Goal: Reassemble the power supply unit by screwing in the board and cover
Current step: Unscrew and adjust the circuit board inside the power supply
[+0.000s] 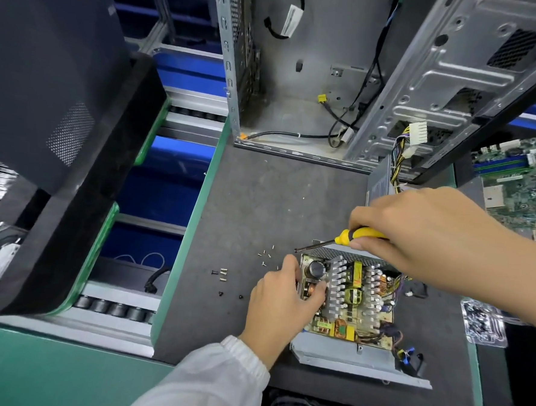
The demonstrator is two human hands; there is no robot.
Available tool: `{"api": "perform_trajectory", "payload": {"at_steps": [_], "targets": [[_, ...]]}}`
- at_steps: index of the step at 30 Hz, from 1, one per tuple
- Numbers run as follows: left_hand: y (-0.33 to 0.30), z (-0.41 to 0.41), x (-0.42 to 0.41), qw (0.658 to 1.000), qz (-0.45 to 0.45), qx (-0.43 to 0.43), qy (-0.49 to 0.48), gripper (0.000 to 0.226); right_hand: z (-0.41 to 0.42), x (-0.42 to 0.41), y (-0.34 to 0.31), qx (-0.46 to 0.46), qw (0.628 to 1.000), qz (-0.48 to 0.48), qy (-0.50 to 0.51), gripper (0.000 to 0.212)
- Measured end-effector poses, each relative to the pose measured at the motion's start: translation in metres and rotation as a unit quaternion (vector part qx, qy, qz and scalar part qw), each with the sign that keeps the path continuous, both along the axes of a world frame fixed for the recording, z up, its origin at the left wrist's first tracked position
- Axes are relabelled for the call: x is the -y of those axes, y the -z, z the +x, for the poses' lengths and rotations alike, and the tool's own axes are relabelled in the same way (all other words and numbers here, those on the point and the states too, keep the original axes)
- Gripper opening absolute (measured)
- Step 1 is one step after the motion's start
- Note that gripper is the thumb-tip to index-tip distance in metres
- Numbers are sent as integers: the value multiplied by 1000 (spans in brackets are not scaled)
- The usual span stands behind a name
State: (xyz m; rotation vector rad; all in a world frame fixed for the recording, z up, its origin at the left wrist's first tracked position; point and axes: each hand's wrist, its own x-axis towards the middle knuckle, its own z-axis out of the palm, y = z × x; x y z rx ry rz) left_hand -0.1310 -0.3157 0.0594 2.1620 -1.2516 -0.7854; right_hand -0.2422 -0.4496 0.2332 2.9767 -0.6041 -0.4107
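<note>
Head view, nearest: the left hand rests its fingers on the crowded green circuit board in the open grey metal power supply case on the dark table. That board is probably stiff yet fragile, best steadied by its edges. Beyond, the right hand's grip clenches the yellow-handled screwdriver.

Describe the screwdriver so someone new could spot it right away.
Start at the open power supply unit on the grey mat. Just above its far edge, the right hand grips the screwdriver. Its yellow handle and thin dark shaft stand out from everything nearby.
</note>
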Motion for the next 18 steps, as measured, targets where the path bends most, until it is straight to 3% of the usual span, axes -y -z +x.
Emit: {"api": "perform_trajectory", "payload": {"at_steps": [18], "targets": [[1,-10,-1,996,-76,-48,-17,53,4,-3,20,-53,998,-40,-16,27]]}}
